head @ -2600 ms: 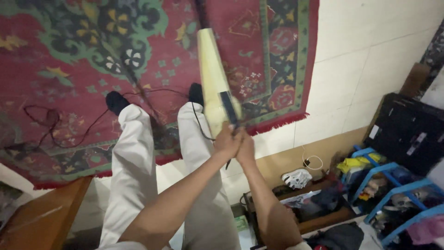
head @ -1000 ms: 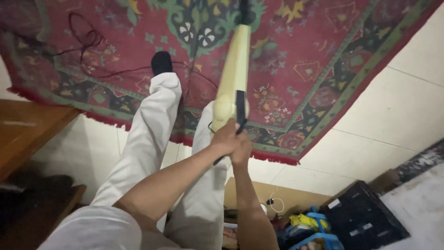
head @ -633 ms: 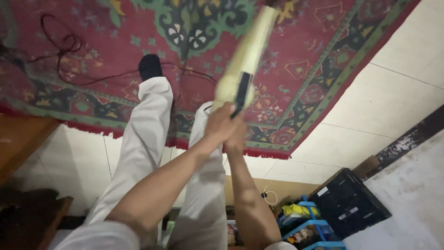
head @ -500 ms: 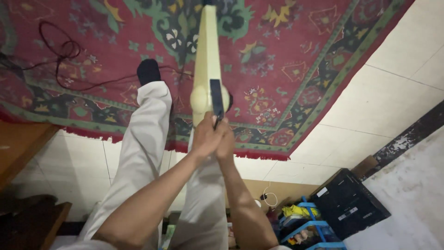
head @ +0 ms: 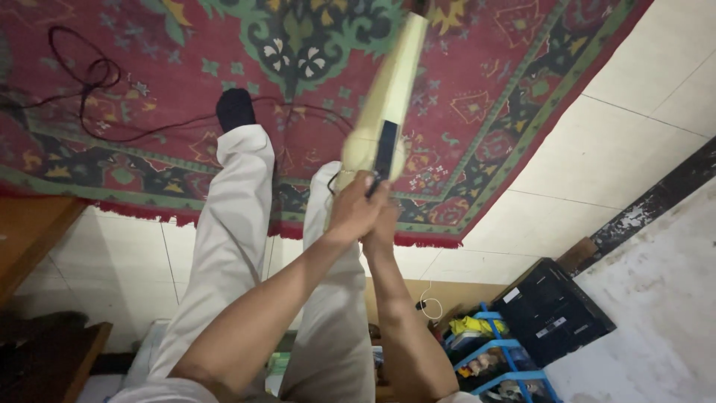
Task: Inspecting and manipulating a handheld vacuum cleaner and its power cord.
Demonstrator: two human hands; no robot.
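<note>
Head view: a cream wand [head: 388,97] is held out over the red rug [head: 522,82], both grips clenched on its handle, left hand [head: 354,213] beside right hand [head: 384,224]. White trouser legs [head: 235,224] and a black cable [head: 97,75] lie below.

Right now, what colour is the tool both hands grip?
Pale yellow wand with a dark strip; head view.

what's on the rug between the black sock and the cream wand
In the head view, a thin black cord runs over the red rug between the sock and the wand.
</note>
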